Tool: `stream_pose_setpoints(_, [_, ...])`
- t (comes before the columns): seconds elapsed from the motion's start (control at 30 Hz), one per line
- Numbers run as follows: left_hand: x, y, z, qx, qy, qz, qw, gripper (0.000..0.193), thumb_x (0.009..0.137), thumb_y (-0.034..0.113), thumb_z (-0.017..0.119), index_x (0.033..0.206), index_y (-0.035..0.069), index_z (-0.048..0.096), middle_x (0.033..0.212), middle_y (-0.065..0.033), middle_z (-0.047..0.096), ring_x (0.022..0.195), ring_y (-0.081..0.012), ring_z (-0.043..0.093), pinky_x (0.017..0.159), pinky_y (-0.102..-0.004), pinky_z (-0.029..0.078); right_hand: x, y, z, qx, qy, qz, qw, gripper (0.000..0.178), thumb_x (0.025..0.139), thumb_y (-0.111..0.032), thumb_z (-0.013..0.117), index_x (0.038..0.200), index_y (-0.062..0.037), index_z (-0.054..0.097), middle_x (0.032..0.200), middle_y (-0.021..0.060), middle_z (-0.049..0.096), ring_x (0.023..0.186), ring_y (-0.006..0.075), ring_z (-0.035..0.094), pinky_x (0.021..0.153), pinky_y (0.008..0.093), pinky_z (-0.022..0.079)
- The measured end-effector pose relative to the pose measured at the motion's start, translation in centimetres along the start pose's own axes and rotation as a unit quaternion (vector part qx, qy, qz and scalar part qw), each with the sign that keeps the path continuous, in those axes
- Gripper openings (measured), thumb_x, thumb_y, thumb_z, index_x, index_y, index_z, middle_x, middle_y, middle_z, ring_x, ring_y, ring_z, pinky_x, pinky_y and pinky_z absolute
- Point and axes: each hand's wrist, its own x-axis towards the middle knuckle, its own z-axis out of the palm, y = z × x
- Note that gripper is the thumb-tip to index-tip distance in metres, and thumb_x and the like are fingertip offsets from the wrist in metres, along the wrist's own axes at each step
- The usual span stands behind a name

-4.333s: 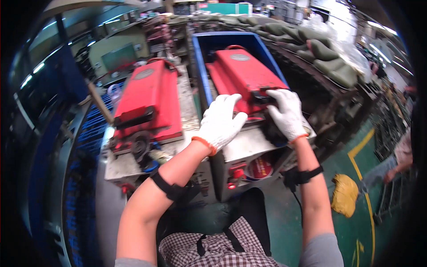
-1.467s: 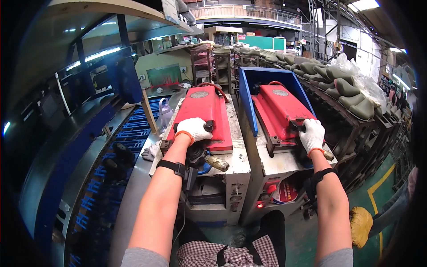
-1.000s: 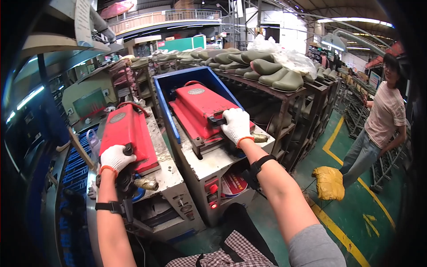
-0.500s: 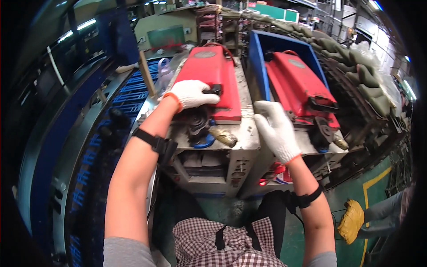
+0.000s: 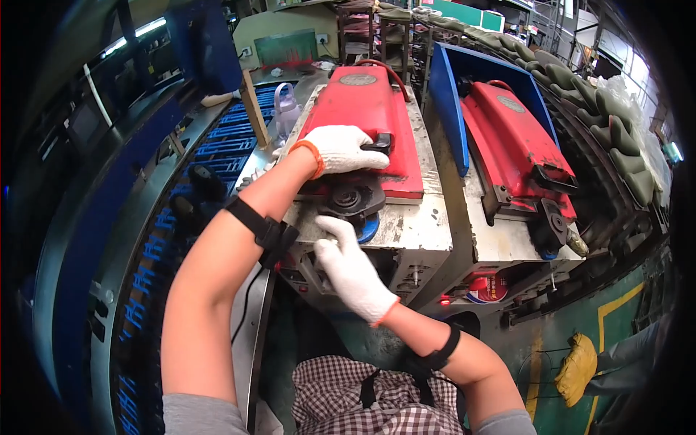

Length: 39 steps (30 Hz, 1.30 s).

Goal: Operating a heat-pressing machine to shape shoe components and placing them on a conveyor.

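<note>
My left hand (image 5: 344, 151), in a white knitted glove with an orange cuff, is wrapped round the black handle (image 5: 380, 143) at the front of a red machine cover (image 5: 360, 105). The cover lies flat on a worn white machine bench (image 5: 428, 226). Below the handle, a round black metal part (image 5: 355, 198) juts out at the front edge, with a blue piece (image 5: 370, 228) partly under it. My right hand (image 5: 353, 275), gloved the same way, hovers just in front of that black part. Its thumb and forefinger are apart, and nothing shows between them.
To the right stands a second red-covered machine (image 5: 500, 127) inside a blue hood (image 5: 451, 109). At left runs a conveyor with blue bars (image 5: 235, 130), beside a wooden post (image 5: 253, 109) and a clear jug (image 5: 287, 119). Grey-green curved pieces (image 5: 629, 161) line the far right. A yellow-cushioned stool (image 5: 577, 370) stands lower right.
My right hand has swung left and down, from between the two machines to before the black part. My left hand stays on the handle. The whole scene has shifted rightward in view.
</note>
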Motion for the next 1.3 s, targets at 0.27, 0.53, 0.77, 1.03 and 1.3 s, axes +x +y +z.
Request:
stream_pose_setpoints(0.27, [0.4, -0.5, -3.8, 0.047, 0.084, 0.055, 0.994, 0.047, 0.079, 0.042, 0.075, 0.108, 0.004, 0.075, 0.094, -0.0206, 0.074, 0.093, -0.0330, 0.073, 0.087, -0.0409, 0.055, 0.4, -3.0, -3.9, -0.259, -0.141, -0.047, 0.954, 0.055, 0.103, -0.038, 0.055, 0.151, -0.0145, 0.045, 0.109, 0.0270, 0.073, 0.096, 0.0455, 0.071, 0.087, 0.0524, 0.056])
stream_pose_setpoints(0.53, [1.2, 1.0, -12.7, 0.067, 0.340, 0.112, 0.931, 0.044, 0.085, 0.037, 0.071, 0.118, 0.009, 0.073, 0.104, -0.0148, 0.076, 0.099, -0.0279, 0.073, 0.091, -0.0385, 0.056, 7.1, -7.9, -15.0, -0.363, -0.069, -0.108, 0.923, 0.040, 0.097, -0.032, 0.061, 0.124, -0.0029, 0.067, 0.113, 0.0233, 0.073, 0.110, 0.0383, 0.070, 0.098, 0.0443, 0.054])
stream_pose_setpoints(0.77, [3.1, 0.9, -14.1, 0.138, 0.520, 0.216, 0.815, 0.063, 0.087, 0.047, 0.071, 0.129, 0.000, 0.065, 0.128, -0.0230, 0.066, 0.123, -0.0394, 0.059, 0.109, -0.0487, 0.043, 22.1, -4.8, -12.3, -0.470, -0.026, 0.063, 0.880, 0.103, 0.088, -0.062, 0.066, 0.163, 0.0006, 0.030, 0.159, 0.0334, 0.041, 0.147, 0.0439, 0.045, 0.121, 0.0427, 0.037])
stream_pose_setpoints(1.03, [-2.5, -1.8, -7.4, -0.111, 0.542, 0.266, 0.790, 0.061, 0.093, 0.028, 0.071, 0.147, 0.005, 0.056, 0.132, -0.0160, 0.069, 0.126, -0.0193, 0.064, 0.106, -0.0319, 0.048, 25.9, -1.5, -10.1, -0.511, 0.030, 0.140, 0.848, 0.101, 0.074, -0.056, 0.073, 0.162, -0.0185, 0.039, 0.160, 0.0301, 0.039, 0.140, 0.0484, 0.050, 0.117, 0.0475, 0.043])
stream_pose_setpoints(1.3, [-11.7, -5.9, 3.6, -0.828, 0.202, 0.040, 0.522, 0.036, 0.105, 0.020, 0.061, 0.136, 0.003, 0.055, 0.126, -0.0126, 0.066, 0.119, -0.0249, 0.065, 0.105, -0.0393, 0.053, 13.7, -7.5, -14.1, 0.308, 0.015, 0.142, 0.941, 0.040, 0.097, -0.035, 0.062, 0.127, -0.0086, 0.062, 0.113, 0.0086, 0.074, 0.096, 0.0226, 0.074, 0.072, 0.0391, 0.061])
